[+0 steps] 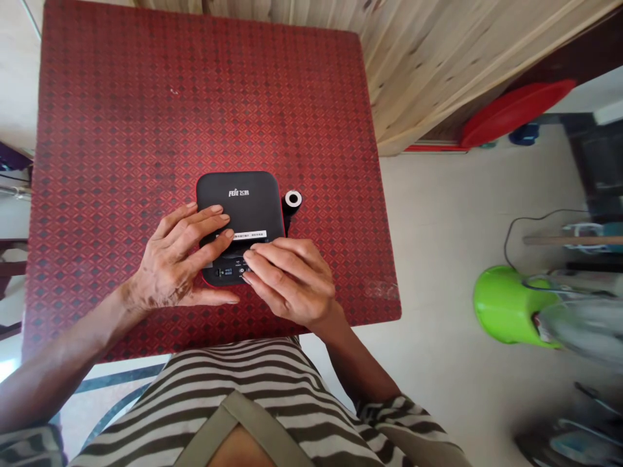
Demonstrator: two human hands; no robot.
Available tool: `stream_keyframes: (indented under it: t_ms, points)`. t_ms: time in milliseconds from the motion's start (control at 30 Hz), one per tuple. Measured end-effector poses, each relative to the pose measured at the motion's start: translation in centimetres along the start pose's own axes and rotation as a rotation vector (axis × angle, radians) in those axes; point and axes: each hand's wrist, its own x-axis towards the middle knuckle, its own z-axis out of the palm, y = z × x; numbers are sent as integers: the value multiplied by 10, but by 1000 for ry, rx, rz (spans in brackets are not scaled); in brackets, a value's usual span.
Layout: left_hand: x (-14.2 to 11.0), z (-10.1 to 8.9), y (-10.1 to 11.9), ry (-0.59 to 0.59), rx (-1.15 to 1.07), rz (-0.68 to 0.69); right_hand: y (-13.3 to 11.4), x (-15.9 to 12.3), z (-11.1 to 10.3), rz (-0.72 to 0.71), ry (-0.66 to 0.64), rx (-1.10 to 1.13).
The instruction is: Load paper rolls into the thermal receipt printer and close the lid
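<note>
Red patterned desk [117,123] supports a black device [243,213] near its front edge; the left hand [170,266] spreads wide over it, gripping nothing, probably steadying it, while the right hand [296,280] bunches at its panel [225,272], any hold unclear.

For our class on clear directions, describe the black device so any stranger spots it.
Find the red patterned table, then the left hand and right hand along its near side. Both are at the black device, flat and round-cornered. White lettering and greater size separate it from the white-ringed piece beside it.
</note>
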Motion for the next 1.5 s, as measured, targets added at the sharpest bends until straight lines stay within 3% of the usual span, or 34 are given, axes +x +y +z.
stream_keyframes:
  t_ms: [100, 200, 333, 500, 1100, 1500]
  points:
    - [-6, -1, 5, 49, 25, -33, 10, -4, -3, 139, 177, 62]
    - [-20, 0, 16, 238, 59, -98, 20, -17, -1, 341, 323, 96]
    - [-44, 16, 32, 315, 177, -155, 23, -42, 18, 560, 257, 167]
    - [-56, 38, 34, 369, 157, -164, 17, -55, 46, 702, 160, 181]
    - [-51, 37, 31, 361, 123, -203, 19, -53, 49, 659, 154, 143]
    - [-50, 39, 27, 398, -123, -264, 21, -56, 53, 606, 178, 138]
